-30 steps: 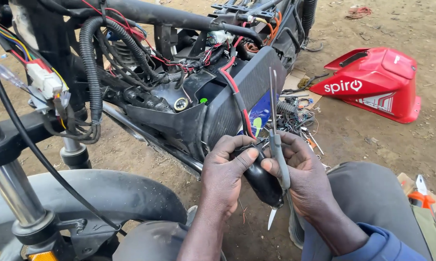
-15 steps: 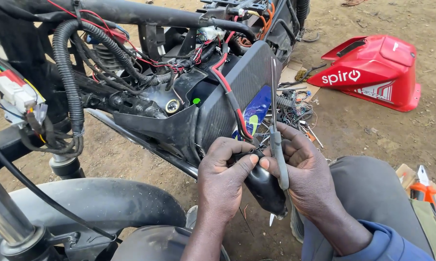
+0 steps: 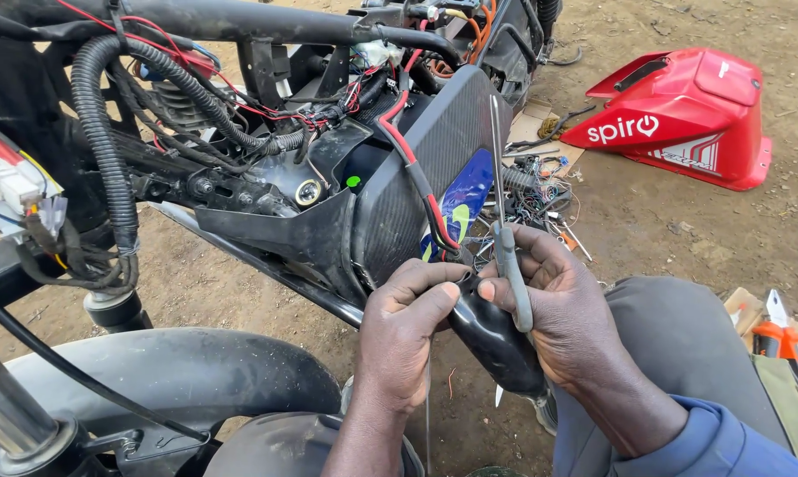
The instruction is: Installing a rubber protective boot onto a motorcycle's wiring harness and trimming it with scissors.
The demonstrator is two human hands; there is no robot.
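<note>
Since a moment ago both hands have drawn in closer under the stripped motorcycle's black side panel, where the left hand pinches the black part with closed fingers while the right hand grips grey-handled scissors, blade up.

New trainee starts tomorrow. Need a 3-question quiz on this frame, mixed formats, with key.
1. True or false: the right hand holds a slim tool with a grey handle, its thin shaft pointing up.
2. Multiple choice: where does the red body panel lie? A) on the bike frame B) on the dirt ground to the right C) on the person's lap
3. Fill in: the left hand pinches at the end of a red-and-____ cable that runs down the dark side panel.

Key: 1 true; 2 B; 3 black
</note>
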